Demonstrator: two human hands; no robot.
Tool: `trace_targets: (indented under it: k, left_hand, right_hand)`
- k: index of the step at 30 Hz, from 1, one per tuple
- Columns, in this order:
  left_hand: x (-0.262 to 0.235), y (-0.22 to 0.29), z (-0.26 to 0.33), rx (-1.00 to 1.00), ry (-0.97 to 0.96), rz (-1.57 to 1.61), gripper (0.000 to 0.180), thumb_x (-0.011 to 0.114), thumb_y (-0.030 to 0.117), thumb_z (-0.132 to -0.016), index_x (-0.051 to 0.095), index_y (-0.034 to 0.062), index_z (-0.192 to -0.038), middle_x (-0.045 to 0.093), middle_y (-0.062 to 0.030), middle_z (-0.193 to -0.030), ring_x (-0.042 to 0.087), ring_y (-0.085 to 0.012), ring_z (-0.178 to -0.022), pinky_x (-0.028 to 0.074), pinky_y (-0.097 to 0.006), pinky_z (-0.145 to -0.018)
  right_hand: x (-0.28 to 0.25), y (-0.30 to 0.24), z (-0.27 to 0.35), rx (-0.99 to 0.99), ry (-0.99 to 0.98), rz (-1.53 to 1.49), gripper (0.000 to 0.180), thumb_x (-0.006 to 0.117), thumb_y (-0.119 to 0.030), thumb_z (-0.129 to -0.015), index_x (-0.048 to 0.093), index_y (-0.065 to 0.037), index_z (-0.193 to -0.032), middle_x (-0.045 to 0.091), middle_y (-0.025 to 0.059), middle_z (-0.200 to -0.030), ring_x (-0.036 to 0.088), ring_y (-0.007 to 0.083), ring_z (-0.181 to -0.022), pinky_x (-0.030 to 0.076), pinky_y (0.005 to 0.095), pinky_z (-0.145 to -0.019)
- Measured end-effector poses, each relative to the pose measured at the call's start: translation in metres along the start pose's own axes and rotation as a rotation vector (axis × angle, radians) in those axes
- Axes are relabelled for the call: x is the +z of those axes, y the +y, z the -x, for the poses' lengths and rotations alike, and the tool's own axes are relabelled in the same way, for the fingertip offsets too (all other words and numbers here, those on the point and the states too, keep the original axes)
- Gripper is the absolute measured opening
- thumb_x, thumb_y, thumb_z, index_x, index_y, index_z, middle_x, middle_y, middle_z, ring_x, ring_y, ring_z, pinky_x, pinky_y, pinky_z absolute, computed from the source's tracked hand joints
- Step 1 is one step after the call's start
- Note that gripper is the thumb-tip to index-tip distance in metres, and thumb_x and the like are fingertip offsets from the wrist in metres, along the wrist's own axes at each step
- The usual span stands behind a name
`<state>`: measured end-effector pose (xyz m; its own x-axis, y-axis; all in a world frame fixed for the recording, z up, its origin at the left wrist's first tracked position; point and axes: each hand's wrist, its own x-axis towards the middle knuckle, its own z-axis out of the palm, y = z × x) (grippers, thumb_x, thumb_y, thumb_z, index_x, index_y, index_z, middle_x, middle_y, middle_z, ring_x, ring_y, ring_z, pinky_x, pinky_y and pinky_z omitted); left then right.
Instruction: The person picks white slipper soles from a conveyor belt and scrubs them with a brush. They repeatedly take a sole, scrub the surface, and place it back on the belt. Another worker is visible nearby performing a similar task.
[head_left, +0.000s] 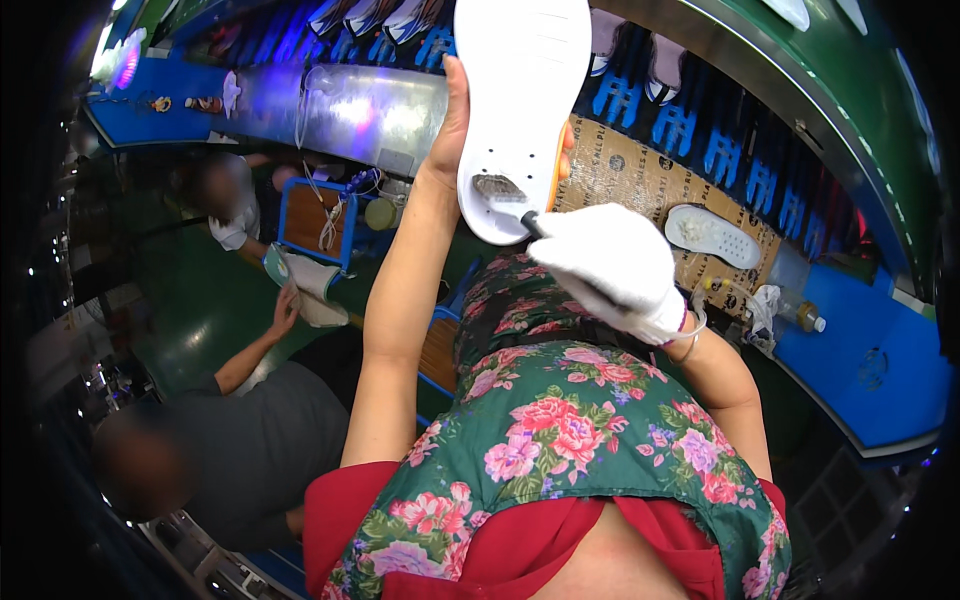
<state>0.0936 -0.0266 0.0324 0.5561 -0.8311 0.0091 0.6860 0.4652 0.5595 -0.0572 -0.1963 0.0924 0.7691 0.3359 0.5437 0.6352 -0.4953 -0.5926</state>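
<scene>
A white shoe sole [522, 95] is held upright by my bare left hand [453, 140], its thumb along the left edge and fingertips showing at the right edge, where an orange-yellow strip is visible. My right hand [612, 262], in a white glove, is closed round the dark handle of a small brush [495, 188]. The brush's bristles lie against the sole's lower end, near several small holes. A second white sole [712, 236], with a pale mass at one end, lies on the printed cardboard [625, 175] to the right.
Shoe uppers [665, 65] on blue holders [672, 125] line the conveyor beyond the cardboard. A small bottle [806, 316] stands by the blue table [865, 350] at right. Two co-workers are at left, one person [270, 440] close beside me. A blue-framed stool [312, 222] stands there.
</scene>
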Motion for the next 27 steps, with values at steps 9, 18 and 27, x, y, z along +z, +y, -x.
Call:
trace_targets:
  k: [9, 18, 27]
  left_hand:
    - [-0.006, -0.003, -0.007, -0.157, 0.148, -0.186, 0.108, 0.033, 0.091, -0.081, 0.039, 0.0074, -0.15, 0.065, -0.0295, -0.103, 0.071, -0.038, -0.081, 0.063, -0.046, -0.063]
    - [0.0, 0.0, -0.023, -0.157, 0.171, -0.389, 0.081, 0.04, 0.071, -0.095, 0.044, 0.011, -0.15, 0.063, -0.0166, -0.131, 0.067, -0.0278, -0.113, 0.063, -0.039, -0.085]
    - [0.0, 0.005, -0.031, -0.379, 0.163, -0.374, 0.072, 0.042, 0.064, -0.099, 0.051, 0.0103, -0.146, 0.061, -0.0122, -0.137, 0.064, -0.0195, -0.118, 0.06, -0.033, -0.09]
  right_hand:
    - [-0.013, -0.003, -0.006, 0.186, -0.018, -0.28, 0.019, 0.078, -0.007, -0.077, 0.077, -0.01, -0.095, 0.076, 0.0099, -0.096, 0.073, 0.0261, -0.087, 0.056, 0.0354, -0.076]
    - [-0.003, 0.007, 0.004, 0.06, -0.17, -0.245, 0.034, 0.076, -0.01, -0.081, 0.074, -0.017, -0.115, 0.073, 0.0081, -0.111, 0.07, 0.0284, -0.091, 0.056, 0.0394, -0.079]
    - [-0.006, 0.011, 0.006, 0.006, -0.174, -0.027, 0.032, 0.075, -0.01, -0.081, 0.075, -0.016, -0.112, 0.074, 0.0073, -0.109, 0.07, 0.0278, -0.091, 0.055, 0.0373, -0.08]
